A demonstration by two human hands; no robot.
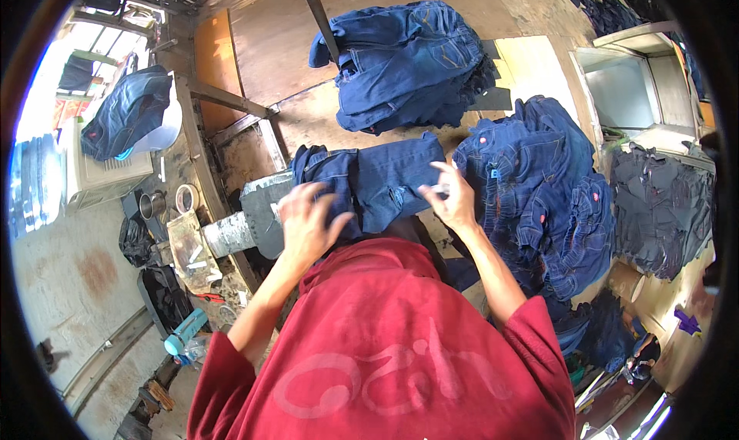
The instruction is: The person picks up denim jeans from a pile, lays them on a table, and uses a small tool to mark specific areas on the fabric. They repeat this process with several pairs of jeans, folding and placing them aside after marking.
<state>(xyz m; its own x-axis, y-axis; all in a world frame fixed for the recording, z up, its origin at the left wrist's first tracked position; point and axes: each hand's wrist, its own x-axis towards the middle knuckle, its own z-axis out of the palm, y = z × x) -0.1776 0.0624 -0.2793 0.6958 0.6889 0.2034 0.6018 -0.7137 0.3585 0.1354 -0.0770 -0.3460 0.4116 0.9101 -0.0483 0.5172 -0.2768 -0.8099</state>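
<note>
A pair of blue jeans (394, 180) lies across a narrow dark support in front of me, with a worn, frayed patch on the leg near its right part. My left hand (306, 223) is at the left end of the jeans, fingers apart and thumb stretched out; it looks empty, and I cannot tell whether it touches the cloth. Over the right end is my right hand (454, 200), its fingers bent around a small whitish piece (441, 188) too small to name. The grey, paint-flaked end of the support (265, 209) sticks out left of the jeans.
Piles of blue jeans lie beyond (412, 66) and to the right (531, 186). Dark garments (662, 209) are heaped farther right. On the left bench (185, 244) are a tape roll (186, 198) and a metal cup (152, 205). A dark post (317, 16) rises at the far side.
</note>
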